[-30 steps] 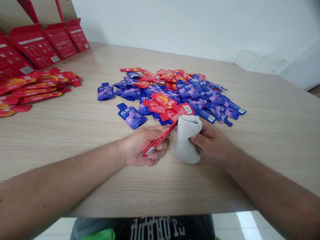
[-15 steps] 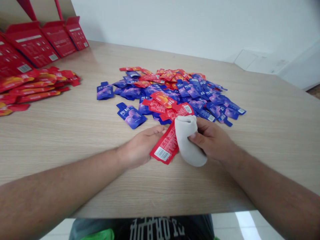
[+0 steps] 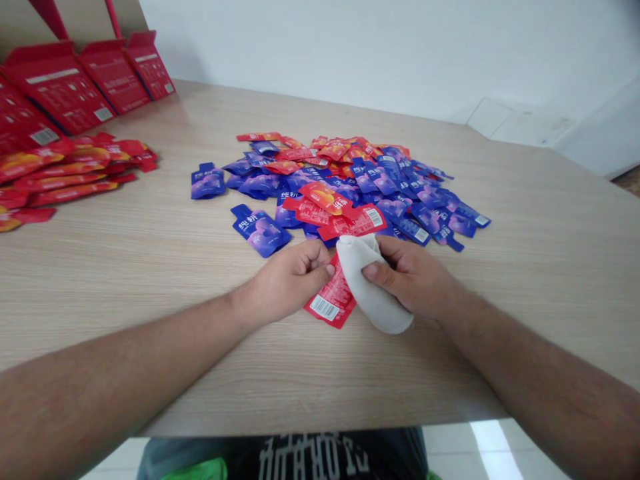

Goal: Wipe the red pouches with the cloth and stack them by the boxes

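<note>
My left hand [image 3: 293, 280] is closed, its thumb and fingers pinching the left edge of a red packet [image 3: 331, 299] that shows its printed back and barcode. A folded whitish cloth [image 3: 373, 287] lies against the right side of that packet. My right hand [image 3: 417, 277] is closed round the cloth, thumb on top. Just beyond both hands, a heap of blue packets [image 3: 263, 230] and red packets [image 3: 327, 199] spreads over the table.
At the far left stand red printed boxes [image 3: 65, 87] with open flaps. Before them lies a stack of red-orange packets [image 3: 75, 190]. The wooden table [image 3: 240, 393] meets a white wall [image 3: 350, 60] at the back.
My left hand has moved up along the red packet, and its thumb now rests over the packet's edge. The cloth's upper end has shifted left across the packet with my right hand.
</note>
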